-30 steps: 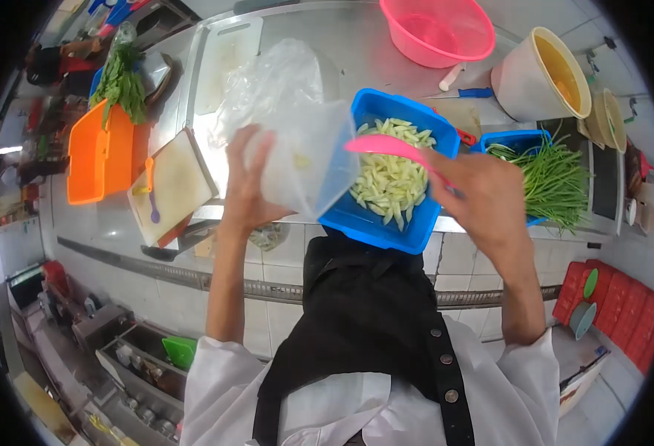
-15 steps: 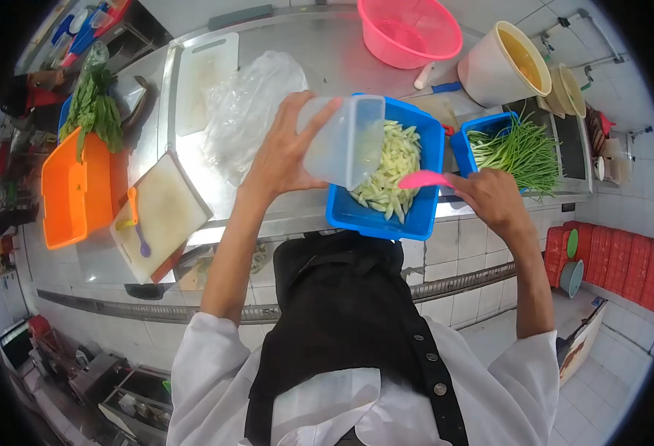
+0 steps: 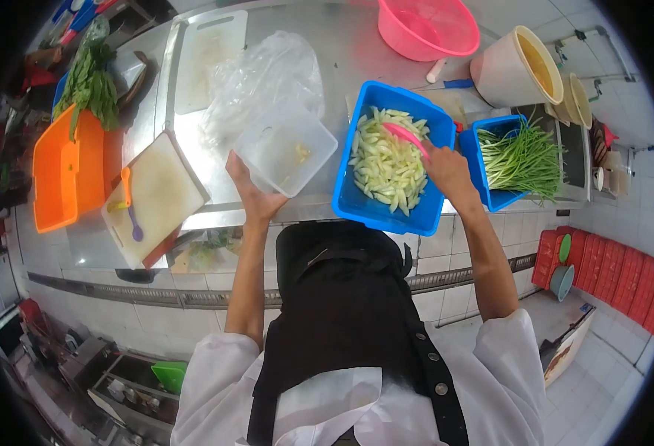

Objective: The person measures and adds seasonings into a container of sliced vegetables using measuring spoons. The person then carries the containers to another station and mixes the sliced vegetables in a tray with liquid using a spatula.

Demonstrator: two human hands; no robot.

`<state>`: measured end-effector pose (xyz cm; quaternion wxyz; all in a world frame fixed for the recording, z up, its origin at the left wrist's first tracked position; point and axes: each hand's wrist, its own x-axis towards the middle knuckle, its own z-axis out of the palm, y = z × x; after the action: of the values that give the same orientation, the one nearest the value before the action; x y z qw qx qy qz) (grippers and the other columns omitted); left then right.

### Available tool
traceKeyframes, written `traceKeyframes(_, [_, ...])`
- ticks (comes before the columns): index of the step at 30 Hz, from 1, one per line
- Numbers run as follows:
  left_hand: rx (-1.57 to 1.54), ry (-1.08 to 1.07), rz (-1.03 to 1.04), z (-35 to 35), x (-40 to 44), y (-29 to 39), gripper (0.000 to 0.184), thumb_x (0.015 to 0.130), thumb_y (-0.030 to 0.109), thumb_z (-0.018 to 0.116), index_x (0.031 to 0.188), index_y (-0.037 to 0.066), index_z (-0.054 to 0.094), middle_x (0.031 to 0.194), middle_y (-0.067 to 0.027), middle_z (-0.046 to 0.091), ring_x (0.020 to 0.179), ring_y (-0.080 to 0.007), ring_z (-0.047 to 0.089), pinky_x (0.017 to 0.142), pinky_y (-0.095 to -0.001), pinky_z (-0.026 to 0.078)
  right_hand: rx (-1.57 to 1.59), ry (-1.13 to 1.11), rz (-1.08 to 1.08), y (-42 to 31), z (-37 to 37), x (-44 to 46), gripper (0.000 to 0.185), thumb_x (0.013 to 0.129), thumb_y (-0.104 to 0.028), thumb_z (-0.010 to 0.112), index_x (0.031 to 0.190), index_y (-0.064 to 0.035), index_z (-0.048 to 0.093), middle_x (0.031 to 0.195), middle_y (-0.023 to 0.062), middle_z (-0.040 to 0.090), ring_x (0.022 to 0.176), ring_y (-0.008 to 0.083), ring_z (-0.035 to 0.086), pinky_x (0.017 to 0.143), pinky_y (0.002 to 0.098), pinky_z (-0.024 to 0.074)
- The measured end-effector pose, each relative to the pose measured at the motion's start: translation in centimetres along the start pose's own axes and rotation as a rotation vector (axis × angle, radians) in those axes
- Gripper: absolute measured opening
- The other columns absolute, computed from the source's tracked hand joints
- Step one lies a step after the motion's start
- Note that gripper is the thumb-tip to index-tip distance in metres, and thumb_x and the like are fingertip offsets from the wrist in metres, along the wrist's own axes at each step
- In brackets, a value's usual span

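Note:
My left hand [image 3: 256,197] grips a translucent plastic container [image 3: 267,149] by its lower side. The container is tilted, its opening faces me, and a few pale bits cling inside. Just to the right stands a blue tub [image 3: 344,197] of pale green cut vegetable pieces [image 3: 386,175]. My right hand [image 3: 449,172] is closed on a pink spoon [image 3: 400,134], whose head lies among the pieces near the tub's far right part. Fingers partly hide the spoon's handle.
A second blue tub [image 3: 496,199] with long green stalks [image 3: 516,156] stands at the right. Behind are a pink basin [image 3: 427,41], a knife [image 3: 453,84] and a cream bucket [image 3: 498,70]. A plastic bag [image 3: 282,70], cutting board [image 3: 156,189] and orange bin [image 3: 63,178] lie left.
The container has moved left, away from above the blue tub, and turned its opening toward me. My right hand has moved left and the pink spoon now reaches into the vegetable pieces.

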<state>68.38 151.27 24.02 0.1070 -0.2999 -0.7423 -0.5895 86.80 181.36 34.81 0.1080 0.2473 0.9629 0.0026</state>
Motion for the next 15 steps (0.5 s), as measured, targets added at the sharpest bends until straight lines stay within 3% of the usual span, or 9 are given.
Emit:
traceKeyframes(6, [0.098,-0.102,-0.031,-1.3,0.3,1.7,0.127,0.045,0.042,0.088,0.14,-0.002,0.016,0.135,-0.0215,0.03,0.127,-0.0366,0.03,0.106,-0.0455,0.026,-0.046,-0.017,-0.077,1.9,-2.0,0.8,0.026,0.086,-0.018,0.053,0.109,-0.0077,0.055,0.084,0.0194,0.064,0.072,0.0364,0.063,0.06,0.0472,0.0504])
traceKeyframes(8, [0.179,-0.122,-0.127,-1.8,0.4,2.0,0.127,0.047,0.041,0.088,0.14,-0.004,0.014,0.138,-0.0226,0.027,0.129,-0.0375,0.028,0.107,-0.046,0.025,-0.088,0.108,-0.015,1.7,-3.2,1.4,0.024,0.086,-0.016,0.05,0.108,-0.0064,0.054,0.081,0.0159,0.065,0.072,0.0347,0.065,0.059,0.0459,0.0514])
traceKeyframes(10, [0.237,-0.173,-0.204,-1.6,0.6,3.0,0.126,0.05,0.041,0.087,0.14,-0.005,0.012,0.14,-0.0237,0.025,0.13,-0.0384,0.026,0.107,-0.0466,0.024,-0.092,0.191,-0.103,2.6,0.6,4.1,0.017,0.087,-0.016,0.047,0.094,-0.0057,0.059,0.077,0.0148,0.064,0.07,0.0338,0.064,0.057,0.045,0.0504])
traceKeyframes(12, [0.417,-0.055,-0.35,-2.2,-0.3,5.3,0.111,0.055,0.032,0.087,0.134,-0.01,0.022,0.127,-0.0232,0.038,0.123,-0.0316,0.038,0.105,-0.0403,0.031,-0.1,0.124,-0.157,1.3,2.0,4.1,0.019,0.087,-0.015,0.046,0.09,-0.0054,0.062,0.076,0.0149,0.065,0.069,0.0335,0.064,0.056,0.0444,0.0497])
traceKeyframes(14, [0.692,-0.206,-0.596,-2.4,-4.6,7.7,0.081,0.069,0.03,0.08,0.126,-0.009,0.038,0.12,-0.0239,0.049,0.111,-0.0295,0.05,0.096,-0.0385,0.041,-0.086,0.026,-0.158,-1.0,0.9,2.7,0.02,0.086,-0.015,0.045,0.09,-0.0058,0.063,0.075,0.0153,0.065,0.069,0.0329,0.064,0.055,0.0434,0.0494])
traceKeyframes(15, [0.283,-0.391,-0.971,-2.0,-5.3,9.0,0.063,0.076,0.028,0.074,0.119,-0.008,0.045,0.112,-0.0219,0.055,0.103,-0.0271,0.055,0.09,-0.0361,0.044,-0.085,-0.033,-0.161,-1.9,-0.6,1.1,0.02,0.086,-0.015,0.045,0.09,-0.0061,0.063,0.075,0.0154,0.065,0.069,0.0323,0.064,0.055,0.0426,0.0494])
